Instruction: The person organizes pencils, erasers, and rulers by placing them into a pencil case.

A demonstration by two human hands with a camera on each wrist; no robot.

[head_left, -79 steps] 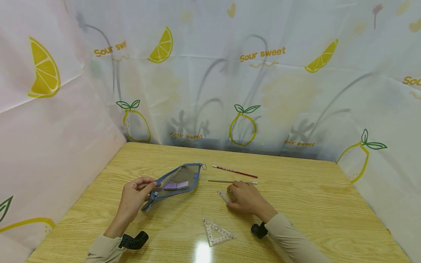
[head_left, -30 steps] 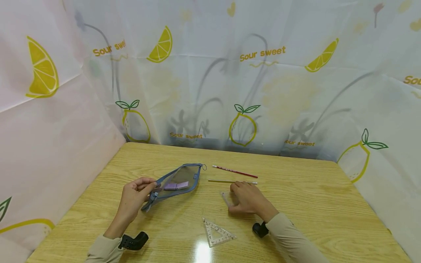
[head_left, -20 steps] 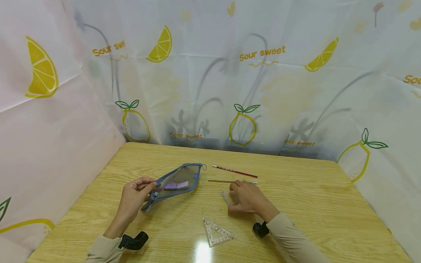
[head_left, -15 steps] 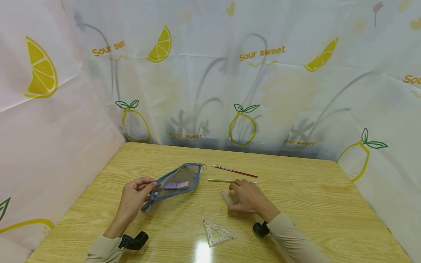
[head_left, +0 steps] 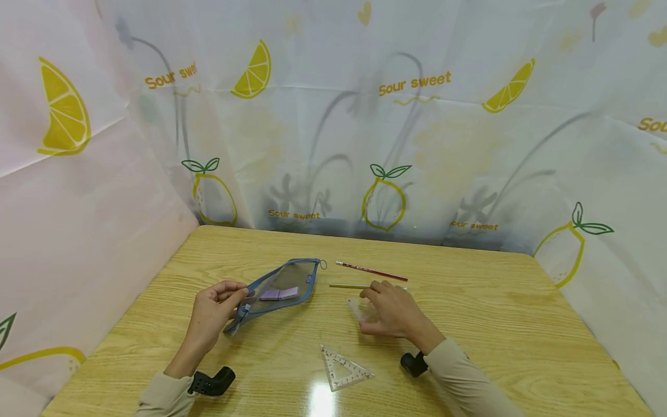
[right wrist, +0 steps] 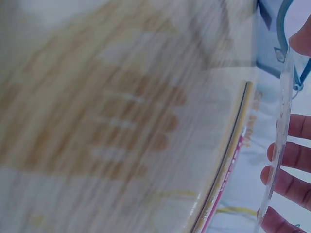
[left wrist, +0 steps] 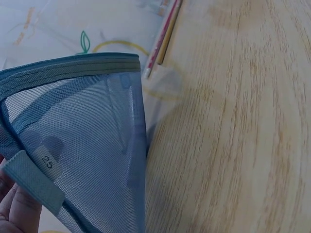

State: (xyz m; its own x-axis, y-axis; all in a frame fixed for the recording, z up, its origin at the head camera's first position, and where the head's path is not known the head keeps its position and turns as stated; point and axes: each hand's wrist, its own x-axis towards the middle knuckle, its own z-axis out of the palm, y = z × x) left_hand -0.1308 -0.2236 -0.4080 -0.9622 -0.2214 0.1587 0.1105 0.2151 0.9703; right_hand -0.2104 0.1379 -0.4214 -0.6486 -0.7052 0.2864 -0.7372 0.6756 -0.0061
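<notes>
My left hand [head_left: 208,315] pinches the near left edge of a blue mesh pencil pouch [head_left: 271,310], whose zipped mouth gapes open. Inside lie two small purple blocks [head_left: 279,294]. Over the table, my right hand [head_left: 393,310] holds a clear plastic ruler [head_left: 356,310] by its edges, thumb on one side and fingertips on the other. The right wrist view has this ruler [right wrist: 278,160] almost edge-on; the hand hides most of its outline. A clear triangular set square [head_left: 341,370] lies flat on the near side, between the hands.
A yellow pencil [head_left: 348,285] lies just beyond my right hand, partly covered by the fingers. Farther back is a red pencil [head_left: 372,270]. The wooden table [head_left: 495,324] meets printed cloth walls [head_left: 333,127] at the back and sides.
My right hand first shifts slightly right along the table, then rises a little with the clear ruler, which tilts up. The left hand and pouch stay put.
</notes>
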